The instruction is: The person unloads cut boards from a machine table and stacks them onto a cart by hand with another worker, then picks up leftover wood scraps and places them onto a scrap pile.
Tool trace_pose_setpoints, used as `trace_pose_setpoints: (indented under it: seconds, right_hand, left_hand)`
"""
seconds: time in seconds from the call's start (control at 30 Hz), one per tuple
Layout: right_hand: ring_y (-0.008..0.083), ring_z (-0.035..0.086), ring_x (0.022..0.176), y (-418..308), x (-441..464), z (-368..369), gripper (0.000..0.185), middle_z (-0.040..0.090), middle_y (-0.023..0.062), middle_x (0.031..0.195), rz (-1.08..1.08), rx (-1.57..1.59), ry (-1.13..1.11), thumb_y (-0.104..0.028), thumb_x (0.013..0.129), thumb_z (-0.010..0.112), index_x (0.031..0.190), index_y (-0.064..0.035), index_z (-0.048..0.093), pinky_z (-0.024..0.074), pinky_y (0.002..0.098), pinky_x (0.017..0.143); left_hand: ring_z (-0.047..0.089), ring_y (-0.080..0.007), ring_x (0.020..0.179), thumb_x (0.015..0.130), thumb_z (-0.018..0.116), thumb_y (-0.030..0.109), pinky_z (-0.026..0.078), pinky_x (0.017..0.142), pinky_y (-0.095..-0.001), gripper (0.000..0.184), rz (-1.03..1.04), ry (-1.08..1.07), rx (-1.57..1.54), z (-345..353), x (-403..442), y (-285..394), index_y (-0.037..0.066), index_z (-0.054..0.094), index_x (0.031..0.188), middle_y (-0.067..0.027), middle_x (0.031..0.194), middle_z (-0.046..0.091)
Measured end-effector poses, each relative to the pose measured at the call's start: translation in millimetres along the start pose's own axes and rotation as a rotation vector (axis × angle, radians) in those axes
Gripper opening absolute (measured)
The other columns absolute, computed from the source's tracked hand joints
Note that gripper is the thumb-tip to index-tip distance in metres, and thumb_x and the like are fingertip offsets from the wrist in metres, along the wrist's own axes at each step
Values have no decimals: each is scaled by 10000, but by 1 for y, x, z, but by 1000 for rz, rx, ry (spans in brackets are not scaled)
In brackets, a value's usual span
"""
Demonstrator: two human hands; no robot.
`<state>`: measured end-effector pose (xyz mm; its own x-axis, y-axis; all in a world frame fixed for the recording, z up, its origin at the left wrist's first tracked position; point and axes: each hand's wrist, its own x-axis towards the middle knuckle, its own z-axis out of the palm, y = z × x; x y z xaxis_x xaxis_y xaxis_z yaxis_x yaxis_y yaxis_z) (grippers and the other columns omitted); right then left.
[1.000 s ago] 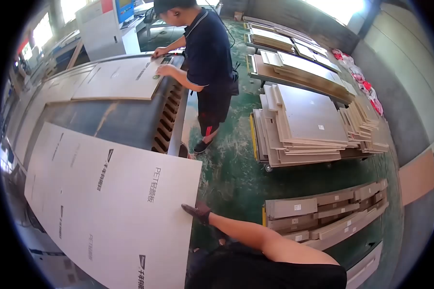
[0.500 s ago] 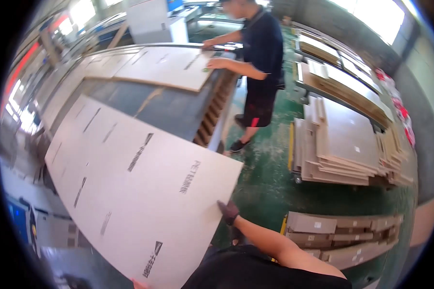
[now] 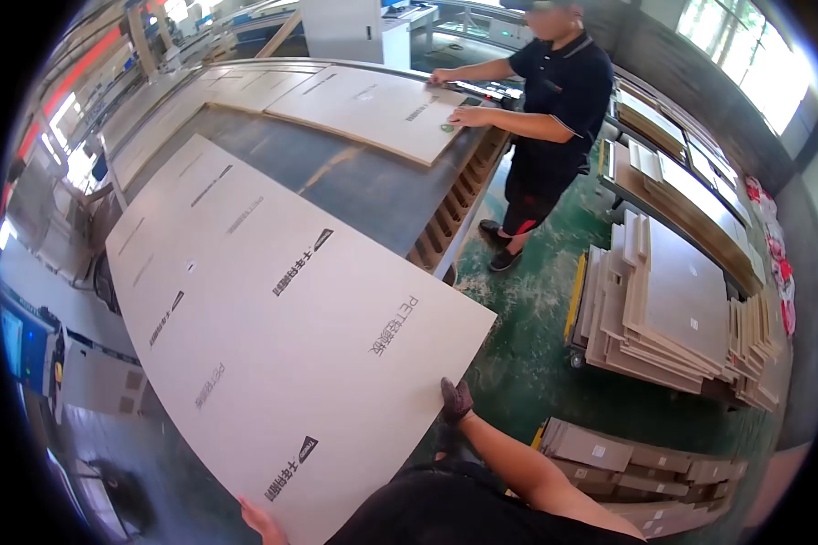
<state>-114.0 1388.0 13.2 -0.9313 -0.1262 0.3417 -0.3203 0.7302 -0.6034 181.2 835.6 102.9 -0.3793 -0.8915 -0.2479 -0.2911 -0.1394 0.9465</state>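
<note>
A large white printed board (image 3: 291, 318) spans the space before me, its far end over the dark work table (image 3: 364, 186). My right hand (image 3: 456, 400), in a dark glove, grips the board's right edge near the close corner, thumb side on top and the other fingers hidden below. At the bottom of the view, my left hand (image 3: 262, 522) holds the left edge; only part of it shows. Logos and lettering run across the board's upper face.
Across the table a person (image 3: 559, 100) has both hands on another white board (image 3: 364, 109). Stacked panels (image 3: 673, 291) stand on a cart to the right, with cut strips (image 3: 600, 450) nearer me. A slotted edge (image 3: 459, 195) borders the table.
The view has shifted, so the table, person and stacks appear farther right. The board's far end sits higher in view, and more of my left hand shows. Both hands keep their hold.
</note>
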Motion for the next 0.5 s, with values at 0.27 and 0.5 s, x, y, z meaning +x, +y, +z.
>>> trace_pose_setpoints:
  seconds: [0.27,0.5]
  right_hand:
    - [279,683,936,-6,10,9,323,692,172,1074,622,923,72,-182,1057,527,1272,55,569,586,442,793]
    - [352,664,1007,71,-23,41,272,655,237,1174,-307,-299,177,-162,1055,541,1181,65,623,556,491,887]
  left_hand:
    - [691,-271,909,1075,502,503,540,854,-399,621,14,280,256,10,-24,14,-82,705,1100,-153,1025,746]
    - [712,-303,906,1063,484,558,542,845,-427,682,0,280,369,20,-27,29,-79,726,1069,-196,1018,756]
